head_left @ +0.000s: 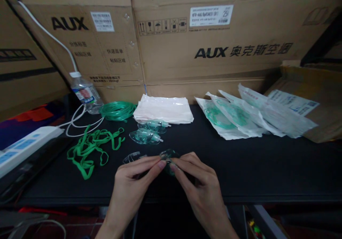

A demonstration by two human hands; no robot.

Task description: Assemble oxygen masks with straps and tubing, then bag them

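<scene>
Between my two hands, near the table's front edge, is a clear greenish oxygen mask (170, 154). My left hand (137, 173) pinches its left side with thumb and fingers. From the other side my right hand (199, 176) pinches it too, and the fingertips nearly meet. The fingers cover much of the mask. Just behind my left hand lies a clear plastic piece (131, 157), partly hidden. Farther back, clear green masks (145, 136) with pale connectors lie on the black table (240, 171).
Green elastic straps (91, 149) and coiled green tubing (117, 110) lie left. White sheets (162, 110) are stacked at the back. Several packaged sets (229, 116) lean on a carton (328, 107). A bottle (87, 92), white cable (72, 123) and power strip (26, 146) are far left.
</scene>
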